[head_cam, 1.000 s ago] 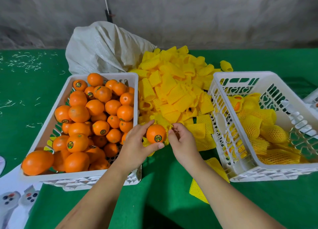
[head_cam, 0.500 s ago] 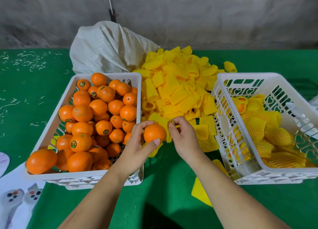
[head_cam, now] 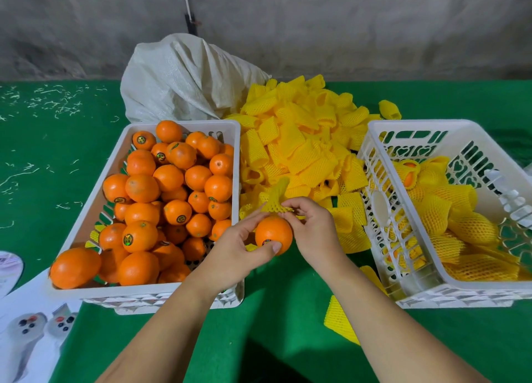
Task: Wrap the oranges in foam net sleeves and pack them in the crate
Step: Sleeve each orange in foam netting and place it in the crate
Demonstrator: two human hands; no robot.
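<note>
Both hands meet at the centre of the green worktop (head_cam: 288, 325), between the two white crates. The left hand (head_cam: 239, 250) has its grip round a bare orange (head_cam: 273, 234), thumb pressed across the near side by the sticker, fingers curled behind. The right hand (head_cam: 312, 230) pinches the lower mouth of a yellow foam net sleeve (head_cam: 276, 198), and that mouth sits right on top of the orange, touching it; the rest of the sleeve stands up and tilts slightly away above the fruit. The orange is not yet inside the net.

On the left, the supply crate (head_cam: 230, 129) is heaped with unwrapped oranges (head_cam: 169, 198), several showing round stickers. On the right, the packing crate (head_cam: 371, 129) holds wrapped oranges (head_cam: 434, 213) in yellow netting, lying along its floor and far end. Between the crates, behind the hands, sprawls a big pile of loose sleeves (head_cam: 299, 141), spilling from a white woven sack (head_cam: 178, 80) at the back. One flattened sleeve (head_cam: 341, 322) lies on the worktop under the right forearm. At the lower left corner rests a printed sheet (head_cam: 28, 333).
</note>
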